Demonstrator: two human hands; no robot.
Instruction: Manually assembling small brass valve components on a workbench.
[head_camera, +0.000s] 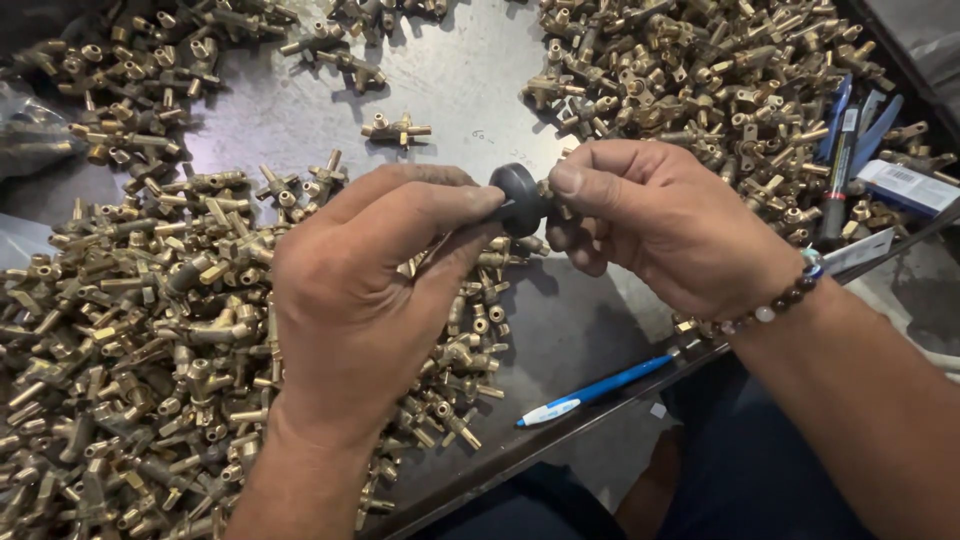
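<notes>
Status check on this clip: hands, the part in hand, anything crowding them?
Left hand and right hand pinch a black round knob together, a brass piece hidden in the right fingers. Brass fittings heaped both sides; blue pen at table edge.

Both hands meet in the middle, backs up. The left hand (350, 290) comes in from 7 o'clock, its thumb and first finger stretched out toward 2 o'clock and pinched. The right hand (660, 225) comes in from 4 o'clock, fingers curled, thumb pressed toward 9 o'clock.
</notes>
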